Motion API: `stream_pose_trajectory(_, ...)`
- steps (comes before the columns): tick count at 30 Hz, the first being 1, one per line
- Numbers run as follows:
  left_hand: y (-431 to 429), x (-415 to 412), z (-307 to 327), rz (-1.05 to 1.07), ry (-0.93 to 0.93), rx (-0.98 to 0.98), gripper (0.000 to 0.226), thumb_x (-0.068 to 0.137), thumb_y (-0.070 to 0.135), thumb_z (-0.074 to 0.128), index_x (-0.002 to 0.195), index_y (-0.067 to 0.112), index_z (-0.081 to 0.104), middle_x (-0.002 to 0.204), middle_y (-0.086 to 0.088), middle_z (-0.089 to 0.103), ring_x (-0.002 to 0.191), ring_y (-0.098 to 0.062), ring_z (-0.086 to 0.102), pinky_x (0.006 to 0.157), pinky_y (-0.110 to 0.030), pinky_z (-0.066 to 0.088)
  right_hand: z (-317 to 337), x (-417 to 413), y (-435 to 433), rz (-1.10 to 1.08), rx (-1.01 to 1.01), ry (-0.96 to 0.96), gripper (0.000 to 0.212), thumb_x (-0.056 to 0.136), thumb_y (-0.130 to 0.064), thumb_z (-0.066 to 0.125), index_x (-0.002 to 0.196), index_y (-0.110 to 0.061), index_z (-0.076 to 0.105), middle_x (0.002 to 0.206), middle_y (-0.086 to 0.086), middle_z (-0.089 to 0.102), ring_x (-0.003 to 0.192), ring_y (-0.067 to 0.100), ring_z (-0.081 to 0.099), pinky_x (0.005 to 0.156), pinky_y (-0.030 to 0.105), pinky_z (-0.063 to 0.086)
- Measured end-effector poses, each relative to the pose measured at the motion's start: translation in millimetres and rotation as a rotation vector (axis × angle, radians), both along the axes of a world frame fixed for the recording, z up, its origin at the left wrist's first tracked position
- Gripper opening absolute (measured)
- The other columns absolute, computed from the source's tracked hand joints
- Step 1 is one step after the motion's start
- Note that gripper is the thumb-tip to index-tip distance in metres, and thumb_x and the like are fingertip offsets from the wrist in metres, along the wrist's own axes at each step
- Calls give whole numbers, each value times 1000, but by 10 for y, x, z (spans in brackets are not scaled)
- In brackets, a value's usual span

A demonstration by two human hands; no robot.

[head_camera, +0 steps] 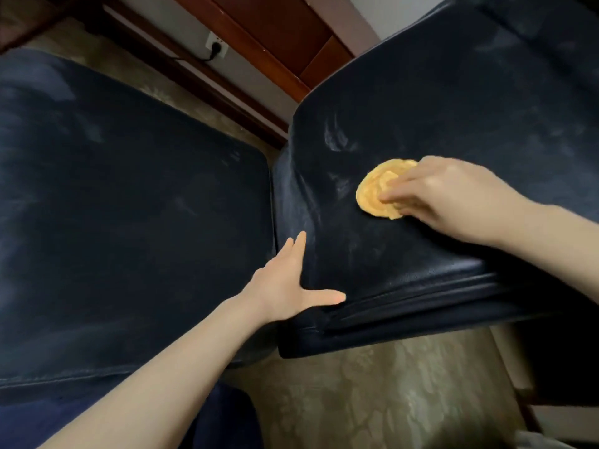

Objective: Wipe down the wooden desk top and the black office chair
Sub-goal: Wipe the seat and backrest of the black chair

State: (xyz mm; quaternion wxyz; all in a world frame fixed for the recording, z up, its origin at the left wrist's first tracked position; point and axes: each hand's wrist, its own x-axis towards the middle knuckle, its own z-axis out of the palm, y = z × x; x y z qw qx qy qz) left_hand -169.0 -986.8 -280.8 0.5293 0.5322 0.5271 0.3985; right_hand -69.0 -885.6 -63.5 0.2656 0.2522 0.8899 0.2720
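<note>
Up close: a yellow cloth pressed on the black office chair

Looking steeply down, two broad padded parts of a black office chair fill most of the view. The larger cushion takes up the left half. The second cushion rises to the right, and a narrow gap separates the two. Pale, dusty smears show on both leather faces.

Beige patterned carpet shows below the second cushion's near edge and again in the gap beyond the chair. Reddish-brown wooden furniture runs along the far side, against a pale wall.

Both bare forearms reach in from the near edge of the view. The left hand lies flat and open at the near left corner of the second cushion. Its fingers point straight away along the left edge, and its thumb is spread wide along the near edge.

The right hand rests near the middle of the same cushion, with its fingers laid fairly straight on top of a yellow cloth. The cloth is bunched into a round pad and pressed against the leather, partly covered by the fingers.

A white wall socket with a dark plug sits low on the far wall.
</note>
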Motion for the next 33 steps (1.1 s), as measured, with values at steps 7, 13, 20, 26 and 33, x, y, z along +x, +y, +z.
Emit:
stream_pose_trajectory(7, 169, 275, 29, 10, -82, 14, 116, 68, 61, 69, 152, 19, -1, 160, 3, 2, 146, -13, 4, 118, -40, 16, -218, -568, 916, -60, 227, -13, 30, 94, -12, 47, 119, -27, 56, 124, 2, 53, 111, 29, 48, 71, 34, 37)
stream_pose_trajectory(13, 233, 268, 38, -34, 40, -46, 117, 69, 66, 63, 151, 22, -9, 159, 8, -8, 146, -13, 4, 119, -40, 11, -645, -1169, 1466, -122, 302, -189, 33, 94, -19, 49, 127, -20, 50, 131, 8, 47, 117, 33, 48, 90, 41, 44)
stream_pose_trajectory(20, 293, 262, 75, -84, 156, -88, 118, 70, 71, 58, 149, 22, -15, 158, 8, -11, 146, -14, 7, 118, -46, 3, -909, -1202, 1568, -132, 162, -214, 34, 97, -32, 44, 128, -21, 54, 132, 8, 49, 117, 34, 48, 94, 43, 46)
stream_pose_trajectory(26, 190, 228, 162, -43, 198, -87, 109, 75, 70, 54, 150, 24, -9, 159, 2, -6, 146, -18, 11, 117, -48, 10, -766, -699, 944, -54, -152, -226, 29, 96, -28, 46, 121, -31, 61, 121, -4, 59, 115, 22, 50, 93, 30, 39)
stream_pose_trajectory(33, -138, 166, 223, -2, 256, -92, 90, 85, 56, 56, 151, 21, 7, 159, 0, 7, 143, -23, 21, 113, -46, 25, -537, -149, -16, 18, -348, -243, 25, 94, -26, 45, 109, -25, 65, 113, -8, 63, 107, 17, 53, 91, 32, 42)
